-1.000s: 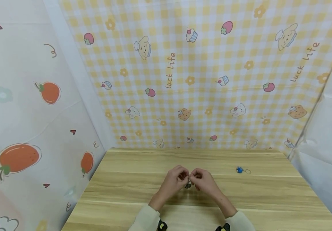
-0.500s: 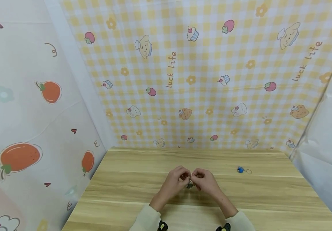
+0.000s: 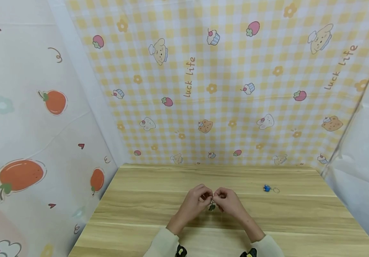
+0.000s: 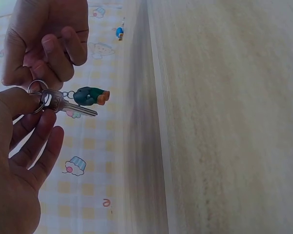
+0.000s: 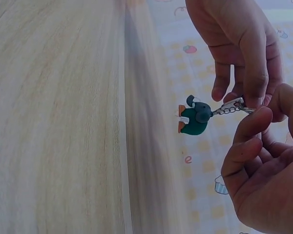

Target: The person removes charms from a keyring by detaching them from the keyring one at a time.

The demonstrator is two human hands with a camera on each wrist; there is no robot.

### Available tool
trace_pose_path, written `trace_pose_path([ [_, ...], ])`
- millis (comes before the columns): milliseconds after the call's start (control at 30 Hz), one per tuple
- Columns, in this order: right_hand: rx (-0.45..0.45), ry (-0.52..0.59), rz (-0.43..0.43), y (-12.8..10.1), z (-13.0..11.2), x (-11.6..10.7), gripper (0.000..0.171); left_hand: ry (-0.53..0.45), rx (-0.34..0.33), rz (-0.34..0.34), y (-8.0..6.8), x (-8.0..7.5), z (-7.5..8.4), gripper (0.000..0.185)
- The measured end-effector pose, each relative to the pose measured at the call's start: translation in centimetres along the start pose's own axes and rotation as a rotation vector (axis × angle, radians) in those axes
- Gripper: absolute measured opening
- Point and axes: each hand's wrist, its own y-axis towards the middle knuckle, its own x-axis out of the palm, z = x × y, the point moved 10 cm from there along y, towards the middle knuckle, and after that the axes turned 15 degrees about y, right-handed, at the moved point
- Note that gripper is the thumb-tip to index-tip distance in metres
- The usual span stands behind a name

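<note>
Both hands meet above the table, working on a metal key ring (image 4: 38, 86) that carries a silver key (image 4: 56, 101) and a short chain. From the chain hangs a small dark green elephant figure (image 5: 198, 117) with orange feet. My left hand (image 3: 194, 202) pinches the ring and the key's head between thumb and forefinger. Opposite it, my right hand (image 3: 228, 203) pinches the ring's other side with its fingertips. The key's blade (image 4: 80, 109) points away from the fingers, beside the elephant. In the right wrist view the fingers partly hide the ring.
A blue figure keychain (image 3: 266, 188) with its own ring (image 3: 276, 190) lies on the wooden table (image 3: 145, 210), right of the hands. A yellow checked cloth (image 3: 229, 110) hangs behind the table, and printed white cloth (image 3: 43, 135) stands at the left side.
The elephant figure has swung slightly to the right beneath the fingers. Both hands have shifted a little to the right and keep their pinch on the key ring.
</note>
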Motion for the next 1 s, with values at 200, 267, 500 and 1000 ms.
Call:
trace_pose_path([
  [200, 0.03, -0.024, 0.024, -0.1, 0.3, -0.2, 0.007, -0.004, 0.013, -0.022, -0.1, 0.1, 0.1, 0.007],
  [267, 0.041, -0.023, 0.027, -0.1, 0.5, -0.2, 0.007, -0.005, 0.02, -0.029, -0.1, 0.2, 0.1, 0.007],
  [500, 0.065, -0.015, 0.012, -0.2, 0.8, 0.0, 0.009, 0.004, 0.046, -0.034, -0.3, 0.2, 0.3, 0.009],
  [1000, -0.024, -0.01, -0.001, 0.0, -0.2, -0.7, 0.018, -0.054, -0.019, 0.029, -0.3, -0.2, -1.1, 0.005],
])
